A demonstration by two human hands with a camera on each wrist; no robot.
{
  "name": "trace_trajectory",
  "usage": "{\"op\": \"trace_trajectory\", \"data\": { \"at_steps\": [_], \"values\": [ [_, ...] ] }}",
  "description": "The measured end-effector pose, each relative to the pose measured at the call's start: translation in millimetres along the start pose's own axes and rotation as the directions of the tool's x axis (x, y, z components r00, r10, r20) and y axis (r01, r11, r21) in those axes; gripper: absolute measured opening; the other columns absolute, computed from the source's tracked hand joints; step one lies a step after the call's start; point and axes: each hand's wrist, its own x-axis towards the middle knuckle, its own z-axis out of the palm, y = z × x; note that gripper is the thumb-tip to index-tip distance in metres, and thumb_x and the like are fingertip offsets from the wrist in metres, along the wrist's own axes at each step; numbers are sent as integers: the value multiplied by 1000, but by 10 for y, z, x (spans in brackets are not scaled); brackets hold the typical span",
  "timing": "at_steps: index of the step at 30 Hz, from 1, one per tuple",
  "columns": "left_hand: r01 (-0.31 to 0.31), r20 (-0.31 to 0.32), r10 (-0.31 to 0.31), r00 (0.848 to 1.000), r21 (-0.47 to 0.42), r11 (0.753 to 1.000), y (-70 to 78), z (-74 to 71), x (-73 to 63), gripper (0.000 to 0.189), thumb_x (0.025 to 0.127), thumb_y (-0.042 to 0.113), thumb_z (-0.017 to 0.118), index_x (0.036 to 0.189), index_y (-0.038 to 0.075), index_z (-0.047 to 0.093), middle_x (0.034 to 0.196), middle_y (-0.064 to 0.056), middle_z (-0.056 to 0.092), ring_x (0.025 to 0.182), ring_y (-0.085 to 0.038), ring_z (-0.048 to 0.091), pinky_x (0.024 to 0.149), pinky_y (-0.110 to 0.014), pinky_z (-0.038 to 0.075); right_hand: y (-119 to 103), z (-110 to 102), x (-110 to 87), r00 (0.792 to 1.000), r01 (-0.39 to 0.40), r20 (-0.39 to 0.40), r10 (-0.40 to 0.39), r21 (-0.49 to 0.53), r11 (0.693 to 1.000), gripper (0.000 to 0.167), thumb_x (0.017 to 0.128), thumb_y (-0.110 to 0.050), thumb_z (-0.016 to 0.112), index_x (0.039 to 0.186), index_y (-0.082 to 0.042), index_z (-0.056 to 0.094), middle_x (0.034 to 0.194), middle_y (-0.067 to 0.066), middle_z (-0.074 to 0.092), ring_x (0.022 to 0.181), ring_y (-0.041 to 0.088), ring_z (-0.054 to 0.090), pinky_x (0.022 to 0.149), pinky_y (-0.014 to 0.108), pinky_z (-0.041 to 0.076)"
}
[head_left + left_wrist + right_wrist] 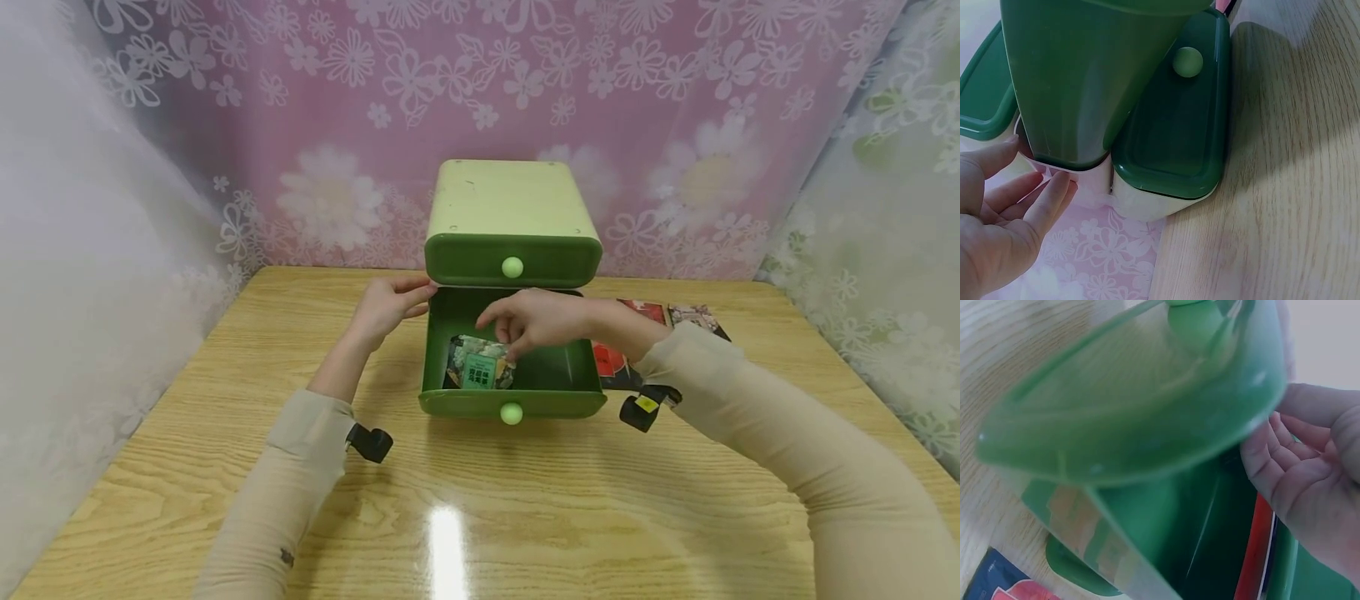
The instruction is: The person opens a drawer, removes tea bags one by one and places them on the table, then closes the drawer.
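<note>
A small cabinet with a cream casing (513, 196) and green drawers stands on the table. Its middle drawer (558, 367) is pulled out, and a green packet (480, 367) with printed characters lies inside at the left. Over that drawer hovers my right hand (536, 321), its fingers loosely bent and a fingertip right at the packet's right corner. In the right wrist view the drawer front (1147, 431) hides the packet. My left hand (386, 308) touches the cabinet's left side, fingertips on the casing edge beside the open drawer (1085, 81).
Red and dark printed packets (611, 362) lie on the table right of the cabinet, partly behind my right forearm. The top drawer (468, 265) is closed, as is the bottom drawer (1172, 131), seen from the left wrist. A flowered curtain (337, 100) hangs behind the table.
</note>
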Motion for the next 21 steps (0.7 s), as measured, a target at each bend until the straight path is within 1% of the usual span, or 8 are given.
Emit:
{"op": "trace_trajectory", "data": {
  "at_steps": [4,6,8,11,14,16,19,21],
  "values": [
    [3,4,-3,1000,0,1000,3,-3,-5,42,94,16,56,130,-5,50,133,-17,49,115,-27,54,91,-31,51,-19,12,-50,999,38,18,-37,-26,999,18,85,-6,67,103,-4,65,79,-1,56,68,12,52,61,26,47],
    [8,4,-8,1000,-2,1000,5,-4,-9,42,94,15,56,131,-5,50,133,-17,49,116,-27,53,92,-31,51,-11,34,-65,997,69,34,-67,-41,997,5,86,-9,67,88,-6,64,72,-4,51,62,10,45,58,24,41],
    [14,4,-14,1000,-5,1000,1,-7,-15,42,94,15,56,131,-5,50,132,-17,50,117,-27,52,92,-32,50,2,63,-70,995,93,43,-91,-62,994,12,87,-12,66,77,-9,59,68,-6,45,60,9,39,56,24,35],
    [20,4,-20,1000,-11,1000,-3,-9,-17,42,94,16,57,131,-4,50,132,-16,50,117,-26,52,93,-33,50,31,89,-93,991,135,27,-133,-109,985,19,88,-16,65,71,-12,56,69,-7,42,61,8,38,56,24,33],
    [17,5,-17,1000,-13,1000,-6,-10,-13,42,94,16,57,130,-4,51,132,-16,50,117,-26,53,91,-31,51,43,75,-155,988,143,-36,-148,-126,982,16,89,-18,64,75,-12,63,76,-7,48,68,10,42,58,26,36],
    [14,4,-14,1000,-13,1000,-8,-10,-9,42,94,16,57,130,-4,51,132,-16,50,116,-26,53,90,-30,51,44,53,-219,984,140,-95,-150,-99,985,13,89,-18,64,78,-11,66,80,-5,51,72,13,44,59,28,37],
    [14,2,-14,1000,-12,1000,-9,-10,-6,41,94,16,57,130,-4,51,133,-16,50,115,-26,54,89,-29,52,45,19,-331,972,136,-192,-137,-19,991,20,88,-14,65,71,-8,58,83,-1,51,74,17,43,60,31,37],
    [14,0,-14,1000,-13,1000,-8,-9,-5,41,94,16,57,130,-4,51,133,-16,50,115,-26,54,90,-29,52,48,0,-405,961,118,-256,-105,38,992,24,88,-12,65,68,-8,53,83,2,50,73,18,42,60,31,36]
  ]
}}
